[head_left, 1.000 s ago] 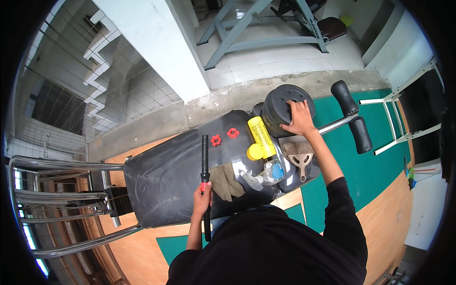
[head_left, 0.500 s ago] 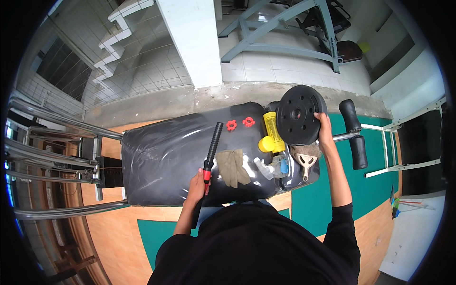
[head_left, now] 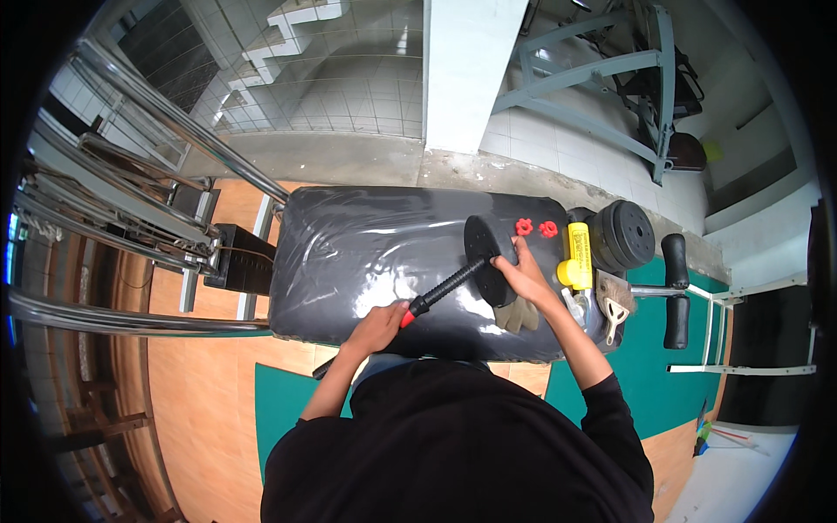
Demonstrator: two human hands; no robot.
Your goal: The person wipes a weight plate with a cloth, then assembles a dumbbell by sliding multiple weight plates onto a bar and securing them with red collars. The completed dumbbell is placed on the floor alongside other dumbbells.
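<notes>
My left hand (head_left: 379,329) is wrapped round a dumbbell bar (head_left: 449,286), black and threaded with a red section near the fingers. The bar slants up to the right over the padded bench. Held on edge in my right hand (head_left: 526,275) is a round black weight plate (head_left: 485,237). The bar's threaded end meets the plate's middle; whether it passes through the hole I cannot tell. Two red star-shaped collar nuts (head_left: 523,227) lie just beyond the right hand. Under the plate and wrist, olive work gloves (head_left: 517,315) are partly hidden.
A black bench (head_left: 366,261) lies under plastic wrap. On its right stand a yellow container (head_left: 579,240), a clear spray bottle (head_left: 577,307), a brush (head_left: 617,305) and stacked black plates (head_left: 629,234). Chrome rails (head_left: 174,321) run at left; foam rollers (head_left: 676,261) stick out at right.
My right hand has brought a plate leftward from the bench's right end to the bar's tip. The bar has tilted toward the plate. The whole view has shifted, with the bench appearing further right.
</notes>
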